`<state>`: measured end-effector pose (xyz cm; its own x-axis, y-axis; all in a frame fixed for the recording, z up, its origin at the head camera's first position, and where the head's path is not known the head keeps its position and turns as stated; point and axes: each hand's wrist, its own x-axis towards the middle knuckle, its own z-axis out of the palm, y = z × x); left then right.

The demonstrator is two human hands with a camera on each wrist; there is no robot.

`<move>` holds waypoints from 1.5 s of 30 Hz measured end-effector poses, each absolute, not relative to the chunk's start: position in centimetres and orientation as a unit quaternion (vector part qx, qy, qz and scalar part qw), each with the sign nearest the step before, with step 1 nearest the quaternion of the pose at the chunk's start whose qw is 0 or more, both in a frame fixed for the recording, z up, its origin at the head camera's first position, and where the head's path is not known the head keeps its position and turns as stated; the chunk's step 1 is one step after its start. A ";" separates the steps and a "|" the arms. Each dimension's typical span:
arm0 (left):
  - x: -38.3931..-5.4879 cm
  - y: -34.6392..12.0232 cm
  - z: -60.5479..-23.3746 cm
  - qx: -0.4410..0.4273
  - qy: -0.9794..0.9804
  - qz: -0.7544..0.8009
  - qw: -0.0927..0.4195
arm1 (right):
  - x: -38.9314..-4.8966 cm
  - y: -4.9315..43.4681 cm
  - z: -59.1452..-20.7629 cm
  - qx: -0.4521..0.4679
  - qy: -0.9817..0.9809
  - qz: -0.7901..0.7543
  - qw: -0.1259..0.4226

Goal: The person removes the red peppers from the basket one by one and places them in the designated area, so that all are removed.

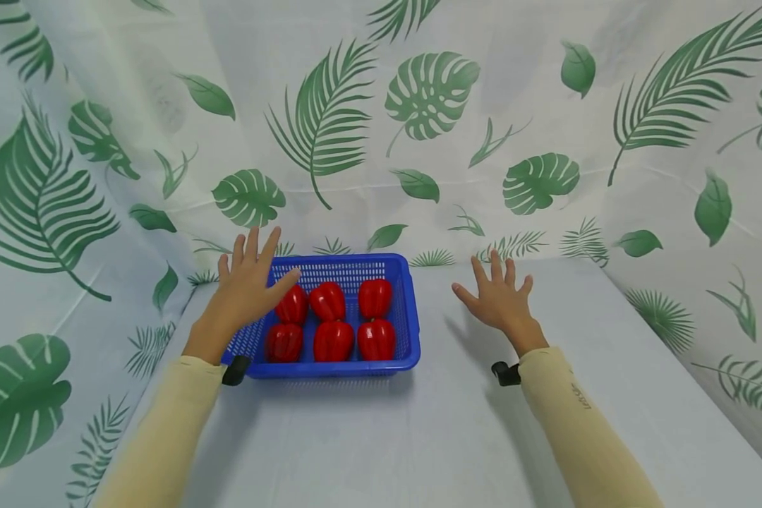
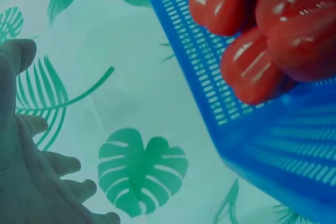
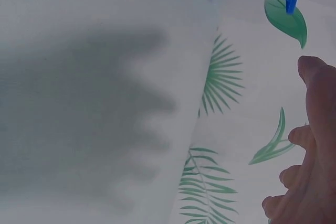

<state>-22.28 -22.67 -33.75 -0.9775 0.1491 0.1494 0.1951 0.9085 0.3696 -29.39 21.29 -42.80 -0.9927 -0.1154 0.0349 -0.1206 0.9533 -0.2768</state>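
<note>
A blue plastic basket with slotted walls stands on the white table, left of the middle. Several glossy red bell peppers lie inside it in two rows; some of these peppers also show in the left wrist view. My left hand is spread over the basket's left side, its fingers straight and holding nothing. To the right of the basket, my right hand hovers above the table with fingers spread, casting a shadow. It touches nothing.
The white tabletop reaches forward to a hanging cloth printed with green leaves, which also closes off both sides. Dark straps with small black devices sit at both wrists.
</note>
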 end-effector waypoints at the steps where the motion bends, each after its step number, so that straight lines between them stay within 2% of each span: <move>1: -22.0 -22.9 -33.8 -0.087 -0.975 -0.196 0.059 | -29.4 21.3 -42.8 0.059 -0.988 0.141 0.008; 13: -18.6 -24.7 -35.9 -0.078 -0.977 -0.187 0.070 | -28.9 21.6 -43.2 0.062 -0.987 0.148 0.009; 26: -16.6 -26.0 -39.6 -0.053 -0.975 -0.211 0.040 | -29.2 21.5 -43.7 0.061 -0.986 0.157 0.004; 45: -15.7 -27.2 -43.5 -0.037 -0.974 -0.222 0.006 | -29.1 21.0 -43.0 0.065 -0.974 0.215 -0.021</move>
<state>-15.70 -27.16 -43.55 -0.9972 0.0692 0.0272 0.0742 0.8985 0.4326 -29.12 21.04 -42.99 -0.9905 -0.1366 -0.0128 -0.1186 0.8989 -0.4218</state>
